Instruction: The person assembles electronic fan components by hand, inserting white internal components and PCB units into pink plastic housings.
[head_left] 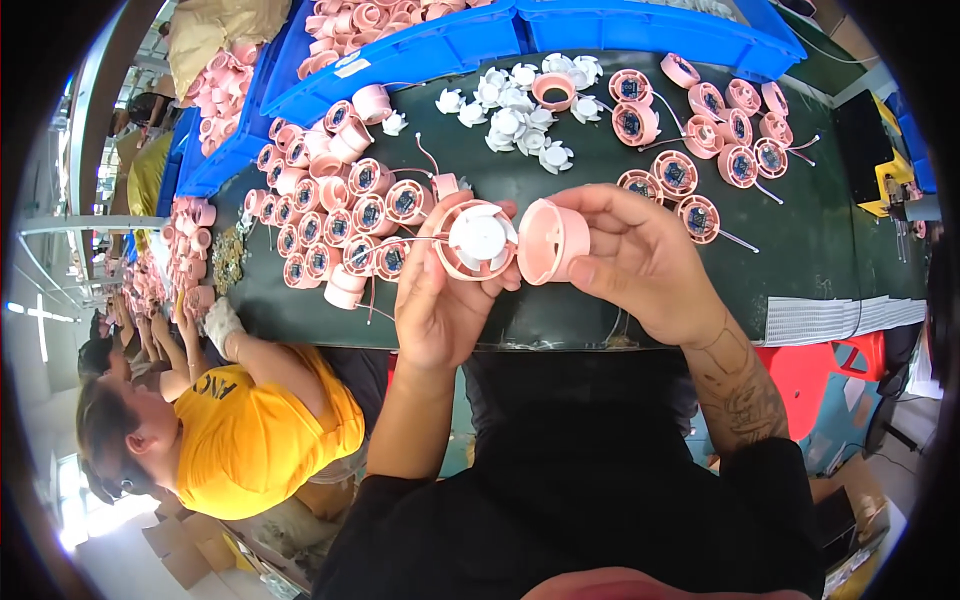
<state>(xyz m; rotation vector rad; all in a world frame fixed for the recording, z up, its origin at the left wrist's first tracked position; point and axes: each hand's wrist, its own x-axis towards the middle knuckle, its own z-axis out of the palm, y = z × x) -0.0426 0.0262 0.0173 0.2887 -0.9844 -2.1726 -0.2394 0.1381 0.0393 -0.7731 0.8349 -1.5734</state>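
Observation:
My left hand [437,300] is closed around a pink fan housing [447,262] with a white fan wheel [483,236] seated in its open front. A thin wire runs from that housing toward the left. My right hand [640,255] grips a pink cylindrical cover [556,243], its open end turned toward the fan wheel. The two pink parts are held close together above the near edge of the table. Beyond them lies a loose pile of white fan wheels [510,124], with a pink ring [553,91] among them.
Many pink housings with circuit boards [368,213] crowd the left of the dark green table [560,325]; others [740,165] sit at the right. Blue bins [400,62] line the back. White strips [840,318] lie at right. A co-worker in a yellow shirt [255,430] sits at left.

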